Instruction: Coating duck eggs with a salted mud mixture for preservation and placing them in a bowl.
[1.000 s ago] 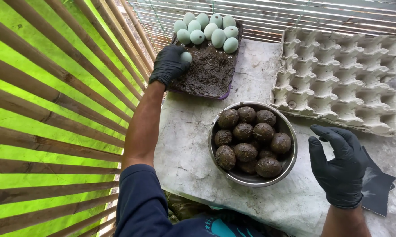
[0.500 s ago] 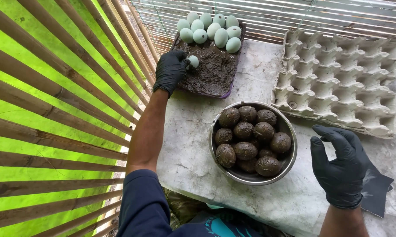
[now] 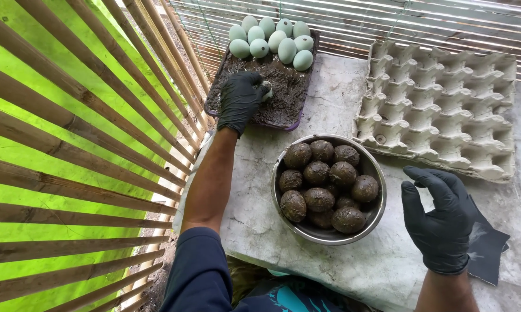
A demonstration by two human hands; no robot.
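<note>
Head view, single moment. Left hand [image 3: 240,99], black-gloved, upper centre of the frame: clenched around a pale blue-green egg [image 3: 267,90], pressing it into dark mud in a shallow rectangular tray [image 3: 283,104]. Clean pale blue-green eggs [image 3: 275,39], clustered at the tray's far end. Round metal bowl [image 3: 328,190], centre of the frame on the grey stone bench [image 3: 329,110]: filled with mud-coated eggs [image 3: 324,185]. Right hand [image 3: 439,214], black-gloved, lower right: released, fingers spread, holding nothing, just beside the bowl. Grey moulded-pulp egg carton [image 3: 445,104], upper right. Slatted bamboo wall [image 3: 70,156], left of the frame.
</note>
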